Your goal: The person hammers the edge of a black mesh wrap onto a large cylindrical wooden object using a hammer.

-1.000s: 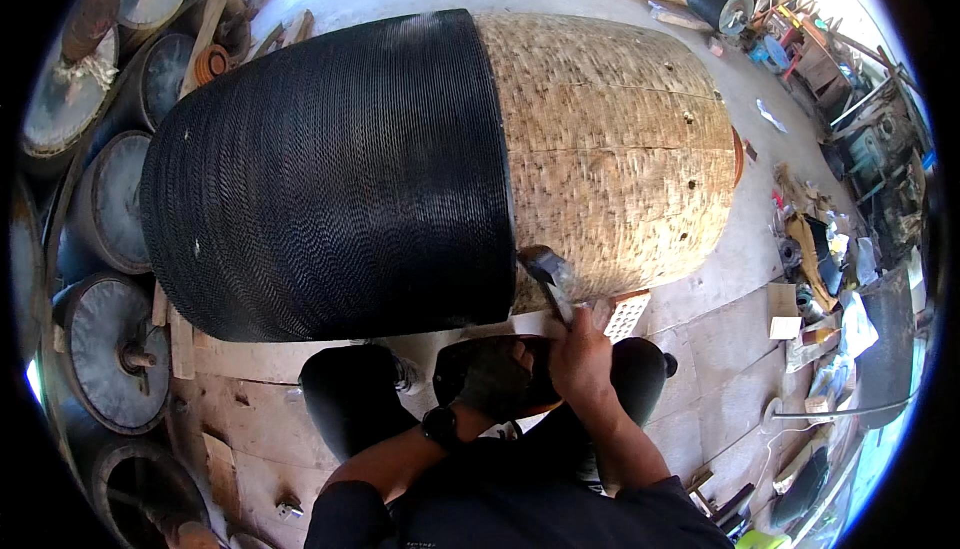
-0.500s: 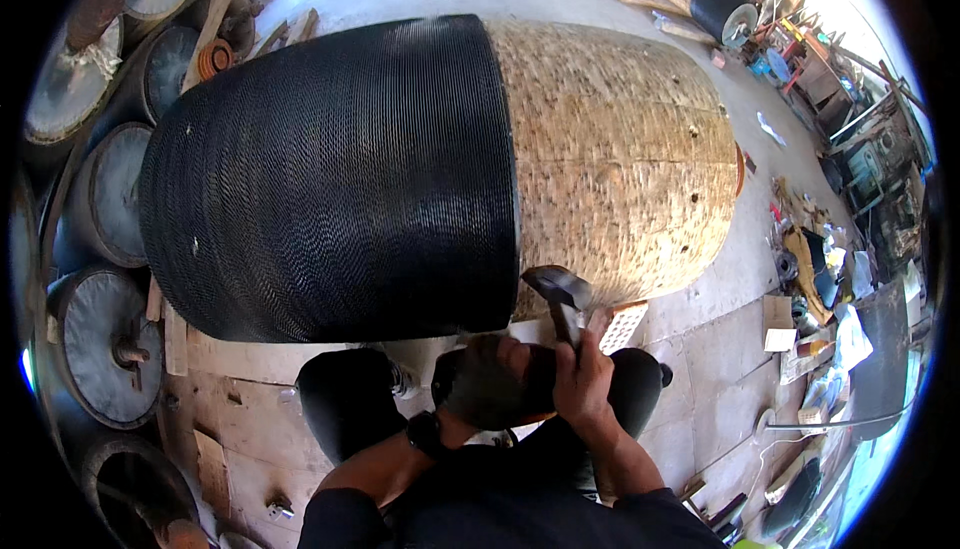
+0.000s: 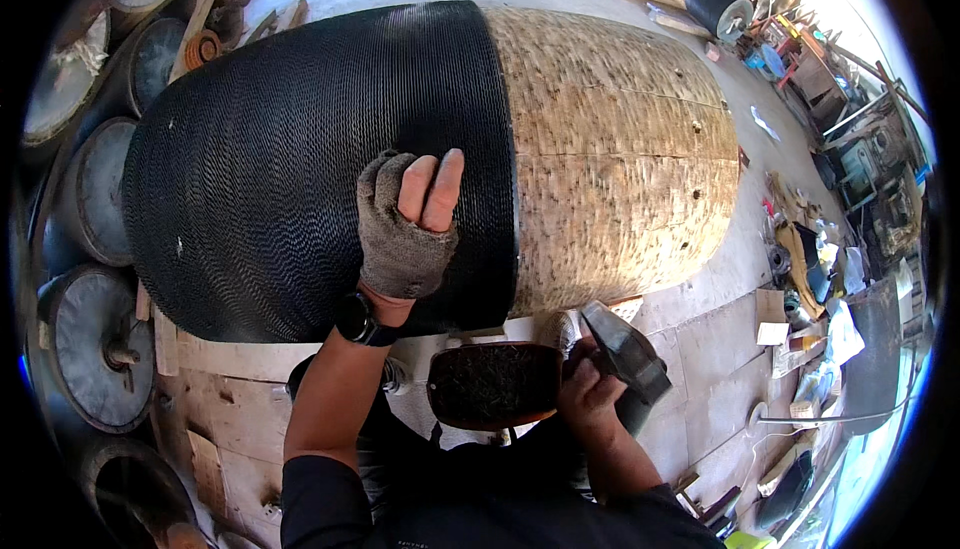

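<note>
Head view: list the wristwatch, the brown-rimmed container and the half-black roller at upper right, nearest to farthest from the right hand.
1. Brown-rimmed container: just left of the right hand.
2. Wristwatch: farther left and higher in the picture.
3. Half-black roller: far off, at upper right.

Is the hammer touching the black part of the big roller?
Apart. The head view shows the hammer in the right hand, with a clear gap between it and the black part.
</note>
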Motion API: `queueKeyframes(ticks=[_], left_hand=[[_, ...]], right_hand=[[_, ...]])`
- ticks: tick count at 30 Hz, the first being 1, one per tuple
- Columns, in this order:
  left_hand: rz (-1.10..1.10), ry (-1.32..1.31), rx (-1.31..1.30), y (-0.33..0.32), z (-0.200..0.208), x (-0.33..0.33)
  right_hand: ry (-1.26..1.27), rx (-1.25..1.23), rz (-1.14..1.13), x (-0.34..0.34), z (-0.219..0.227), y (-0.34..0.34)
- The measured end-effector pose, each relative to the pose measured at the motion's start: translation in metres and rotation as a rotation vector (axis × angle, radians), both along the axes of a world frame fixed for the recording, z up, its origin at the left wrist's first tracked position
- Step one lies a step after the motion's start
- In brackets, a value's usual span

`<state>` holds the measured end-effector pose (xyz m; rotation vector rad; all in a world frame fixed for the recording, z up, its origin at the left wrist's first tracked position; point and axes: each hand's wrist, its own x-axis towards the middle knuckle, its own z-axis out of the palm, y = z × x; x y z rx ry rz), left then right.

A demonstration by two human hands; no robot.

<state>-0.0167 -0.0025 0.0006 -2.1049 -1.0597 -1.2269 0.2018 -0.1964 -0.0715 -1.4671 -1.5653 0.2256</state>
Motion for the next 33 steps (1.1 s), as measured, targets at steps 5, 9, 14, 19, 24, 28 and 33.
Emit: queueKeyframes(ticks=[5,9,14,19,24,28,33], left_hand=[[-0.035,-0.018,0.023,0.009,0.0,0.0],[-0.038,-0.043,-0.009,0.007,-0.001,-0.002],[-0.023,-0.021,-0.019,0.004,0.005,0.001],[-0.014,-0.02,0.011,0.008,0.005,0.001],[0.01,-0.001,-0.01,0.005,0.011,0.002],[0.009,-0.011,0.01,0.006,0.01,0.004],[0.027,-0.004,-0.023,0.004,0.009,0.002]], right_hand=[[-0.008,-0.359,-0.088,-0.007,0.016,0.009],[-0.061,0.061,0.011,-0.004,0.015,-0.001],[-0.114,-0.319,-0.141,-0.011,0.0,0.019],[0.048,-0.106,-0.026,-0.007,0.013,-0.007],[-0.198,-0.312,-0.148,-0.01,-0.003,0.016],[0.034,-0.21,-0.041,-0.008,0.003,-0.003],[-0.089,-0.172,-0.051,-0.009,0.014,0.01]])
